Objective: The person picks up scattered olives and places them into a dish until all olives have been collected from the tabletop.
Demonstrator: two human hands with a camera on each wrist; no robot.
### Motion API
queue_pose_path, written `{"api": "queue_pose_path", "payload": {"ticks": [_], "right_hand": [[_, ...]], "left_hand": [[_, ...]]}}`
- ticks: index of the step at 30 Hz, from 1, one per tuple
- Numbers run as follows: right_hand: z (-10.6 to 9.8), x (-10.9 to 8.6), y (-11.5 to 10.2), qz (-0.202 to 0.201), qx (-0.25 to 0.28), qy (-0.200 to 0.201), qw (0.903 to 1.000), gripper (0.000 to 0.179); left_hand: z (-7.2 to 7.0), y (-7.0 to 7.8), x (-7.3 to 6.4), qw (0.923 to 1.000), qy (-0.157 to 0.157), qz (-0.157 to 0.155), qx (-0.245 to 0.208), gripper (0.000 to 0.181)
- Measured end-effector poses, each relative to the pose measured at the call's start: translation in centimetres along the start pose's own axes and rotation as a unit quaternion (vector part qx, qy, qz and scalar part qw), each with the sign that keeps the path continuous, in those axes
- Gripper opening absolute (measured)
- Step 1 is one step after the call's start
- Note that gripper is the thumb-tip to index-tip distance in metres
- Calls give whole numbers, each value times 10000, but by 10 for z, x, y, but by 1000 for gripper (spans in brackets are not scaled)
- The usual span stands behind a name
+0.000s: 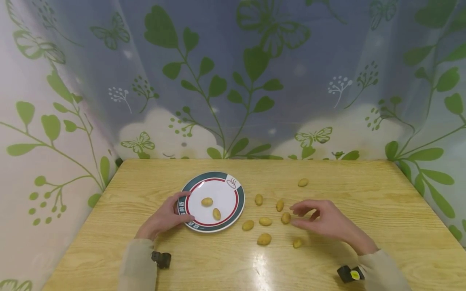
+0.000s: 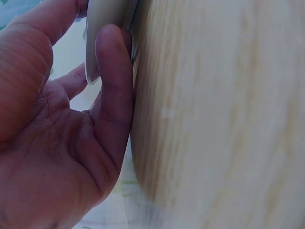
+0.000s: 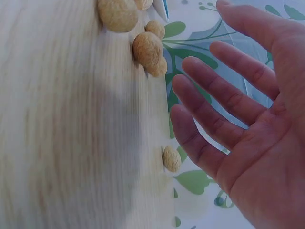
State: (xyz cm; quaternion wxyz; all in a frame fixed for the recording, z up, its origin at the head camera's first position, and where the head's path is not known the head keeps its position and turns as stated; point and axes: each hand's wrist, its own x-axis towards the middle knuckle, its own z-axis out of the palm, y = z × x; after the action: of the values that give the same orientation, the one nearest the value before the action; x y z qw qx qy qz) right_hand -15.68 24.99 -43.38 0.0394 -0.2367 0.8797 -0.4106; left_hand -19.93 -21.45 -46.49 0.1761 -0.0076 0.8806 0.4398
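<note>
A white plate [image 1: 241, 199] with a teal rim and red ring lies left of centre on the table. Two small potatoes [image 1: 206, 202] rest on it. My left hand [image 1: 165, 216] holds the plate's left edge, thumb and forefinger over the rim; in the left wrist view other fingers [image 2: 114, 86] curl at its outer side. On the right, my right hand [image 1: 329, 220] hovers with fingers apart and nothing between them. Its thumb and fingertips are right beside a small potato [image 1: 285, 218]. The right wrist view shows its fingers [image 3: 228, 98] spread and loosely bent.
Several more small potatoes lie scattered right of the plate, among them one at the back [image 1: 303, 182] and one in front [image 1: 264, 239]. A patterned curtain [image 1: 225, 81] hangs behind the wooden table [image 1: 382, 182].
</note>
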Motion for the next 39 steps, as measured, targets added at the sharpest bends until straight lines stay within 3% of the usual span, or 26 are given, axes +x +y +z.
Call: {"api": "queue_pose_path", "payload": {"ticks": [8,29,39], "right_hand": [[-2,-10,9,-22,-230,3,9997,29],[1,-27,14,66,-854,-429,9954,30],[10,-28,15,-315,-1058,-360,9932,25]], "left_hand": [[0,0,0,10000,18,53,49,84],[-1,-1,2,10000,32,78,48,84],[-1,-1,1,9999,19,100,21,84]]}}
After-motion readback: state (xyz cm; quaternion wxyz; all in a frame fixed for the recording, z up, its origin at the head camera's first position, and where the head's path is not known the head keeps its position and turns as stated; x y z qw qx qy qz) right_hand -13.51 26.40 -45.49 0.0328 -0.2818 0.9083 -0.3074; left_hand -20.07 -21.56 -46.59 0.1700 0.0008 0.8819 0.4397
